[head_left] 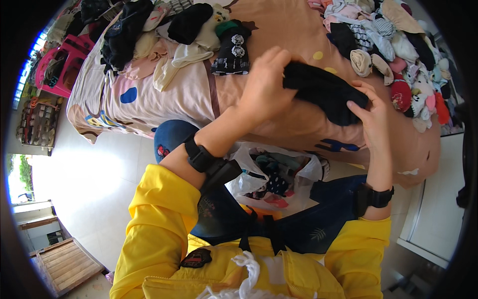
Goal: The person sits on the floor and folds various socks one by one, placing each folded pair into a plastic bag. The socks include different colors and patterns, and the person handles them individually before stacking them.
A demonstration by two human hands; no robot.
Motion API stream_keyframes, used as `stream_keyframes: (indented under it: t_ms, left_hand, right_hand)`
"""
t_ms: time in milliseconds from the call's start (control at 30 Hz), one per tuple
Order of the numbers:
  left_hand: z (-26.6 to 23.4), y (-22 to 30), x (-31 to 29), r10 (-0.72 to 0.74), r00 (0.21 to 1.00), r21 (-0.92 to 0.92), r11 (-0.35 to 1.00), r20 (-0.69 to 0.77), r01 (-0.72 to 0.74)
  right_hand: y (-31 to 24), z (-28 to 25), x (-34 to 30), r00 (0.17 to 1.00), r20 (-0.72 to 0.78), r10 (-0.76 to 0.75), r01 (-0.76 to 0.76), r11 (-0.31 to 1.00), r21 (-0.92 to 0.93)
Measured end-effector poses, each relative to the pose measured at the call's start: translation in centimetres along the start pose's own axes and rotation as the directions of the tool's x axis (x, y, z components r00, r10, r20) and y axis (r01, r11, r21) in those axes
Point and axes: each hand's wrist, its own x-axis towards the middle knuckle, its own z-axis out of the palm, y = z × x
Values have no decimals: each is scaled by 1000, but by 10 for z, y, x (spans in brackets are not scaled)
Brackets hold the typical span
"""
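Note:
A black piece of cloth, likely a garment (pixel 324 93), is stretched between my two hands above the bed's edge. My left hand (pixel 269 79) grips its left end with fingers curled round it. At the other end my right hand (pixel 371 110) pinches the fabric, thumb on the near side. The cloth's exact kind cannot be made out. Just left of my left hand lies a folded black garment with white flower-like ornaments (pixel 237 49). Below my hands, between my knees, an opened white plastic bag (pixel 311 172) holds dark, spotted and pink cloth items.
The bed has a peach and cream patterned sheet (pixel 279 25). Clothes are heaped at its far left (pixel 191 25), and a pile of small rolled and loose garments (pixel 398 47) covers its far right. A pink plastic chair (pixel 64 65) and a shoe rack (pixel 37 122) stand left.

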Motion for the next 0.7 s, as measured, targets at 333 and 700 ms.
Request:
stream_keyframes:
  t_ms: [333,700]
  left_hand:
    - [-46,-16,23,98,926,207,978,-364,-22]
    - [-50,8,-4,-48,848,129,991,527,-24]
  right_hand:
    - [-18,70,129,770,121,-627,590,626,-509]
    - [7,77,97,825,452,-339,523,760,-385]
